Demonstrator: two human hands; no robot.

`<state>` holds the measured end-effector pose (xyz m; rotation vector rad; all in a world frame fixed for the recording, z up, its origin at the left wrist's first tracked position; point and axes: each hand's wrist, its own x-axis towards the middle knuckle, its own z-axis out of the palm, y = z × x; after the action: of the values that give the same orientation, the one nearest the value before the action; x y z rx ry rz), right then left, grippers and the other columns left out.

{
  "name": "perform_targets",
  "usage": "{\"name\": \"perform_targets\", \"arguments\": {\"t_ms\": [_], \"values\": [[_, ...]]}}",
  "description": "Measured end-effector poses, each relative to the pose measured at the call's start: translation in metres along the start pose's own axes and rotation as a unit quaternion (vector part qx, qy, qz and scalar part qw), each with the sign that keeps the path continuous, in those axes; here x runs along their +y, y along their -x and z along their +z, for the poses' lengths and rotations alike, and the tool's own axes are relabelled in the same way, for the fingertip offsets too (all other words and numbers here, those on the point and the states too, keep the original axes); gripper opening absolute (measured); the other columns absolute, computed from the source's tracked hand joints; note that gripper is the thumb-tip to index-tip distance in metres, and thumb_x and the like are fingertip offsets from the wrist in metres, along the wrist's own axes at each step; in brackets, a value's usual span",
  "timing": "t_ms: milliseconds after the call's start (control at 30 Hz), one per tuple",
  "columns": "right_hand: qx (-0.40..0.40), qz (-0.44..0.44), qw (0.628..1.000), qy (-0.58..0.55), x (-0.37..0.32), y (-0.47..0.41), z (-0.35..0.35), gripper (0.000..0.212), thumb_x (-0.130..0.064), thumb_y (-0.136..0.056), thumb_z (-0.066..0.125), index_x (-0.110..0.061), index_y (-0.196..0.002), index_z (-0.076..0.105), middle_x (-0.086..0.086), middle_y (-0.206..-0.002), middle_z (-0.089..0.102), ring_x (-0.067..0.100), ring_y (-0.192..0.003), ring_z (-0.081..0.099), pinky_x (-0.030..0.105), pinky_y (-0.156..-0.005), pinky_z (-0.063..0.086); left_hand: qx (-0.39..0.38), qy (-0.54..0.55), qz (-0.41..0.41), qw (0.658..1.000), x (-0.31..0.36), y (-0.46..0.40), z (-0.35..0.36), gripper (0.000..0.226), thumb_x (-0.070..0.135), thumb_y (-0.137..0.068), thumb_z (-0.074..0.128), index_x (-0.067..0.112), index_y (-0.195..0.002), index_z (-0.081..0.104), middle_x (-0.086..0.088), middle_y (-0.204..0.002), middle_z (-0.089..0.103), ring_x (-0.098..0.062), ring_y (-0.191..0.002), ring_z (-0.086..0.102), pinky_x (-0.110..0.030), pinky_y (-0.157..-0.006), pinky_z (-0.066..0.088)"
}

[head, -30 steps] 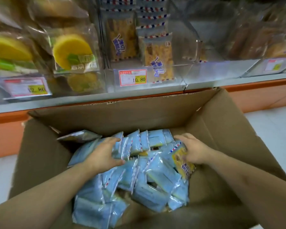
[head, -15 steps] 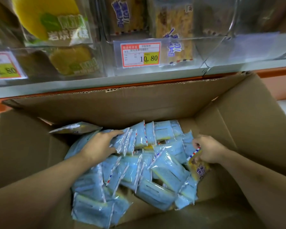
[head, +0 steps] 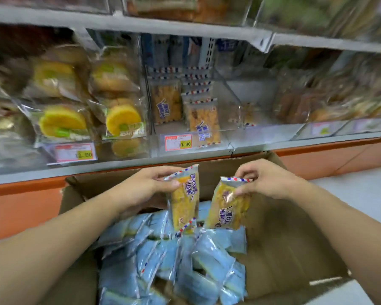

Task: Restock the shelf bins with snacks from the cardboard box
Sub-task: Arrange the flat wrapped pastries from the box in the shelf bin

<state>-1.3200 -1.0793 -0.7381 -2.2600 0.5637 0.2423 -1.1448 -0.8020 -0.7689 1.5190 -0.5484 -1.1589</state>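
Observation:
My left hand [head: 150, 188] pinches the top of a yellow snack packet [head: 184, 201] with a red-and-blue striped edge, hanging above the open cardboard box [head: 295, 238]. My right hand [head: 264, 181] pinches a second yellow snack packet [head: 229, 208] by its top edge, just right of the first. Below them, several packets lie blue side up in a pile [head: 174, 265] in the box. Straight ahead, the clear shelf bin [head: 191, 146] with the 10.80 price tag holds the same striped packets [head: 204, 122] standing upright.
The left-hand bins hold round yellow cakes in clear wrap [head: 123, 122] behind a 12.80 tag [head: 75, 153]. The bin [head: 262, 130] right of the target looks nearly bare. Brown snacks [head: 295, 104] fill bins further right. An upper shelf [head: 185, 25] overhangs. An orange base [head: 317, 159] runs under the shelf.
Both hands have come up out of the box, each lifting one packet clear of the pile. The view has tilted up toward the shelf bins.

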Motion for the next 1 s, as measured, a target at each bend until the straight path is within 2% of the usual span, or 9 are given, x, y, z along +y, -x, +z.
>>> {"name": "perform_targets", "arguments": {"t_ms": [133,300,433,567,633,700,767,867,1000], "values": [[0.047,-0.060,0.994,-0.082,-0.057,0.044,-0.007,0.014,-0.014,-0.083,0.089,-0.020,-0.088,0.078,-0.002,-0.086,0.079,0.009,-0.082,0.073,0.024,-0.074,0.056,0.020,0.057,0.019,0.998,0.044,0.048,0.013,0.023,0.013,-0.100,0.063,0.015,-0.121,0.074,-0.018,-0.120,0.076,-0.033,-0.107,0.073,-0.041,-0.083,0.061],[0.131,-0.073,0.979,-0.141,-0.097,0.073,0.012,0.016,-0.019,-0.083,0.089,-0.018,-0.092,0.076,0.001,-0.088,0.081,0.022,-0.082,0.077,0.041,-0.079,0.062,0.024,0.069,0.045,0.996,0.061,0.088,0.027,0.035,0.026,-0.097,0.064,0.005,-0.124,0.072,-0.017,-0.121,0.076,-0.025,-0.098,0.076,-0.032,-0.078,0.060],[0.217,-0.059,0.962,-0.155,-0.107,0.082,0.033,0.026,-0.033,-0.076,0.094,-0.028,-0.090,0.072,-0.004,-0.093,0.079,0.025,-0.089,0.076,0.051,-0.084,0.063,0.015,0.056,0.062,0.996,0.058,0.100,0.042,0.034,0.007,-0.087,0.077,0.007,-0.120,0.075,-0.016,-0.118,0.078,-0.033,-0.112,0.075,-0.047,-0.100,0.056],[0.295,-0.059,0.934,-0.194,-0.114,0.078,0.049,0.050,-0.056,-0.057,0.091,-0.038,-0.097,0.066,-0.009,-0.098,0.071,0.028,-0.087,0.072,0.052,-0.078,0.063,0.047,0.096,0.038,0.994,0.054,0.099,0.049,0.040,0.003,-0.081,0.080,0.004,-0.120,0.073,-0.020,-0.112,0.078,-0.037,-0.105,0.076,-0.051,-0.096,0.059],[0.309,-0.048,0.918,-0.244,-0.118,0.073,0.052,0.060,-0.054,-0.058,0.097,-0.041,-0.104,0.061,-0.005,-0.104,0.070,0.032,-0.091,0.072,0.053,-0.080,0.063,0.059,0.116,0.034,0.991,0.056,0.098,0.049,0.040,0.002,-0.083,0.080,0.004,-0.121,0.072,-0.020,-0.111,0.078,-0.038,-0.103,0.077,-0.054,-0.094,0.061],[0.294,-0.028,0.898,-0.327,-0.119,0.069,0.051,0.069,-0.051,-0.059,0.098,-0.032,-0.115,0.061,0.003,-0.113,0.072,0.026,-0.099,0.073,0.046,-0.086,0.063,0.083,0.140,0.043,0.986,0.059,0.094,0.045,0.036,0.000,-0.085,0.078,0.004,-0.121,0.071,-0.020,-0.109,0.079,-0.038,-0.101,0.078,-0.053,-0.088,0.064],[0.211,-0.011,0.892,-0.400,-0.115,0.069,0.048,0.075,-0.051,-0.059,0.098,-0.022,-0.120,0.067,0.006,-0.116,0.077,0.023,-0.106,0.075,0.044,-0.093,0.060,0.107,0.159,0.064,0.979,0.065,0.090,0.041,0.035,-0.001,-0.088,0.076,0.005,-0.122,0.070,-0.020,-0.109,0.079,-0.037,-0.100,0.078,-0.053,-0.088,0.063],[0.059,-0.020,0.928,-0.367,-0.114,0.071,0.048,0.046,-0.025,-0.081,0.091,-0.014,-0.121,0.073,0.006,-0.114,0.080,0.024,-0.108,0.076,0.040,-0.092,0.061,0.134,0.172,0.093,0.972,0.072,0.084,0.034,0.033,0.002,-0.092,0.072,0.004,-0.125,0.067,-0.018,-0.111,0.079,-0.034,-0.103,0.078,-0.048,-0.088,0.065],[0.119,-0.018,0.935,-0.334,-0.112,0.066,0.040,0.027,-0.004,-0.094,0.074,-0.014,-0.120,0.072,0.004,-0.107,0.081,0.023,-0.101,0.078,0.036,-0.083,0.062,0.172,0.154,0.101,0.968,0.080,0.078,0.021,0.030,0.011,-0.095,0.070,0.005,-0.124,0.068,-0.014,-0.110,0.080,-0.030,-0.101,0.078,-0.043,-0.083,0.064]]}}
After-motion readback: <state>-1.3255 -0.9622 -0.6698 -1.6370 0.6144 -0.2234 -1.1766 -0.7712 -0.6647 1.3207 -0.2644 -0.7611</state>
